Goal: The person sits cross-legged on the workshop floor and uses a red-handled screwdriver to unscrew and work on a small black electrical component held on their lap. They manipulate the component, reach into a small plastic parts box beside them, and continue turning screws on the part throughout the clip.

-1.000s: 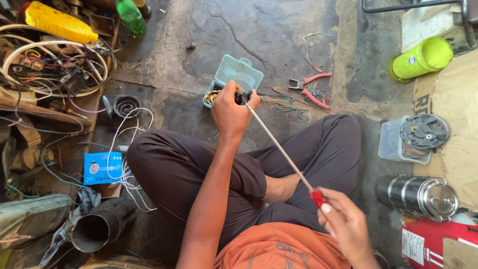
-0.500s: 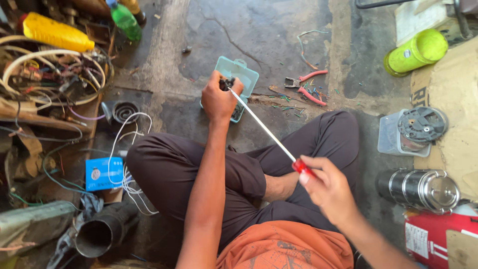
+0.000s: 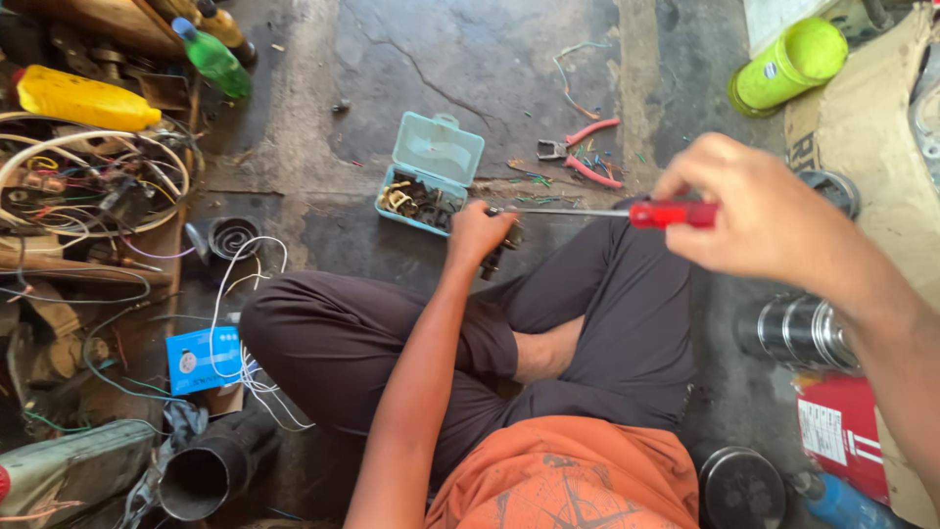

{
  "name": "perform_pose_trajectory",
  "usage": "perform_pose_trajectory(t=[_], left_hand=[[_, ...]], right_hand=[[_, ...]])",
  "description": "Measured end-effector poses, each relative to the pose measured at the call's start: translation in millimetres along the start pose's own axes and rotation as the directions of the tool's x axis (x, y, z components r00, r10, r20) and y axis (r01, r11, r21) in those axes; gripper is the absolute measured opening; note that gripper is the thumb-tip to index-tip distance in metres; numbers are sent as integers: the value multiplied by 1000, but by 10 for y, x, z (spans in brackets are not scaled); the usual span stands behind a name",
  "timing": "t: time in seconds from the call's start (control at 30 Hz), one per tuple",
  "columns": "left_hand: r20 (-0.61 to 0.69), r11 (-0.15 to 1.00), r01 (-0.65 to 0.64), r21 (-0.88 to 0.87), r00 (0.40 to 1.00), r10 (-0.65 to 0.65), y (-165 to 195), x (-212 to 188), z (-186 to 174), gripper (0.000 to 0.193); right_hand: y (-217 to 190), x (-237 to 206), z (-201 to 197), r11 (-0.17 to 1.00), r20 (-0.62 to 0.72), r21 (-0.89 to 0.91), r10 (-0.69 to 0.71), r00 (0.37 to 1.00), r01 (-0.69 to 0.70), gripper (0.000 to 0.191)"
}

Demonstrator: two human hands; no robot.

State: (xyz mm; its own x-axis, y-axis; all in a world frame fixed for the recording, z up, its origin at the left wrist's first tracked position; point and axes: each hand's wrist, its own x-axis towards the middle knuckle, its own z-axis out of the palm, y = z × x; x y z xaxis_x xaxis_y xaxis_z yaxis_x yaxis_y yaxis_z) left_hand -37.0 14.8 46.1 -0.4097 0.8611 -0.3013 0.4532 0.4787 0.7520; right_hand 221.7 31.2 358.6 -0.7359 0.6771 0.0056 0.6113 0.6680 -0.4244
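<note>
Your right hand (image 3: 759, 216) pinches the red-handled screwdriver (image 3: 587, 212), lying level, tip pointing left into the small dark part (image 3: 499, 253) clenched in your left hand (image 3: 478, 235).

Repair workshop floor: cracked concrete (image 3: 470, 59), wire tangles (image 3: 88, 186), pliers (image 3: 580, 149), parts box (image 3: 431, 171).
</note>
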Motion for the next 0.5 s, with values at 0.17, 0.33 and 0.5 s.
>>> perform_pose_trajectory(t=[0.17,0.33,0.5], left_hand=[[226,963,-215,160,958,176,-18,-77,362,70],[84,845,-352,403,934,348,-51,-259,397,55],[7,942,-334,-34,942,335,-132,-268,372,58]], right_hand=[[-176,398,119,990,86,-126,-54,995,64,24],[-369,468,272,982,45,-180,-52,998,59,16],[-406,468,378,974,14,-215,-71,997,72,12]])
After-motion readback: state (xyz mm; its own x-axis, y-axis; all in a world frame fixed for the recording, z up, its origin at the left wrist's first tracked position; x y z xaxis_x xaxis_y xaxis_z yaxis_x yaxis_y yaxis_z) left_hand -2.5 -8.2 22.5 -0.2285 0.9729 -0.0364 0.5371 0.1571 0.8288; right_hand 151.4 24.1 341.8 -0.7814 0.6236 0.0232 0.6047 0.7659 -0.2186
